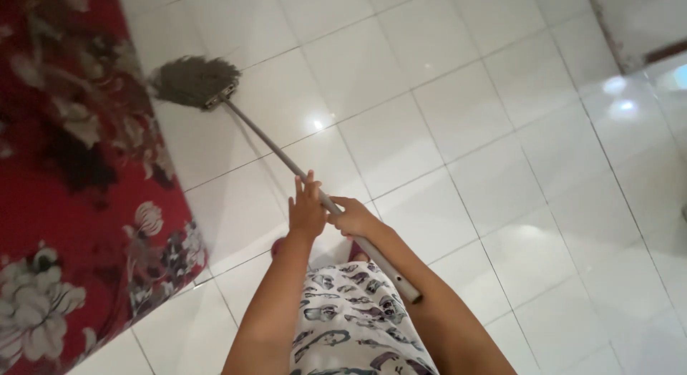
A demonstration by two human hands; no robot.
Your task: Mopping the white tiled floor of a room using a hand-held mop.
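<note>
Both my hands grasp the mop (195, 81) pole: left hand (306, 212) loosely, right hand (354, 219) clenched. Pole looks stiff, light; head soft, dragging on floor (458, 117).

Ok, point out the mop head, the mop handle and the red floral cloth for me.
mop head (195, 81), head view, middle of the grey strands.
mop handle (268, 146), head view, bare shaft above the hands.
red floral cloth (64, 203), head view, its red middle.

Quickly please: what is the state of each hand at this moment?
Left hand: on the grey mop handle, fingers partly spread, grip loose.
Right hand: closed around the same handle.
</note>
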